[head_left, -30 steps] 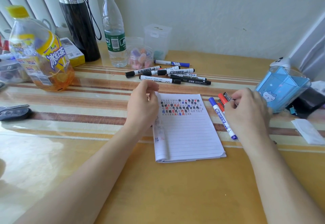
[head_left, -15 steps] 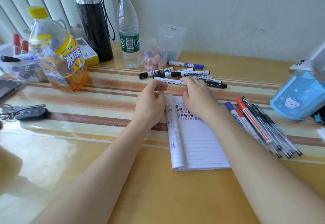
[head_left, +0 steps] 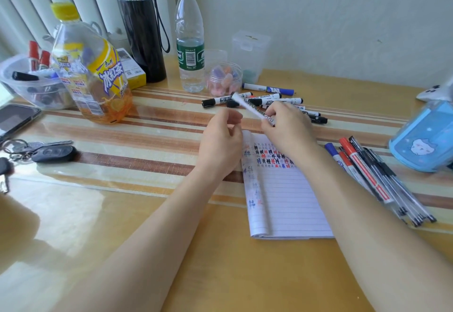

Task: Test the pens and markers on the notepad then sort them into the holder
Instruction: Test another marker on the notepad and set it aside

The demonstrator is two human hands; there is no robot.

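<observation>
pinching a white marker (head_left: 247,106) by its near end, the right grip (head_left: 286,128) holds it tilted above the top of the notepad (head_left: 286,201) on the worktop (head_left: 147,213). the left grip (head_left: 221,142) hovers just beside it, fingers loosely curled, grasping nothing. loose markers (head_left: 269,97) lie behind the notepad.
</observation>
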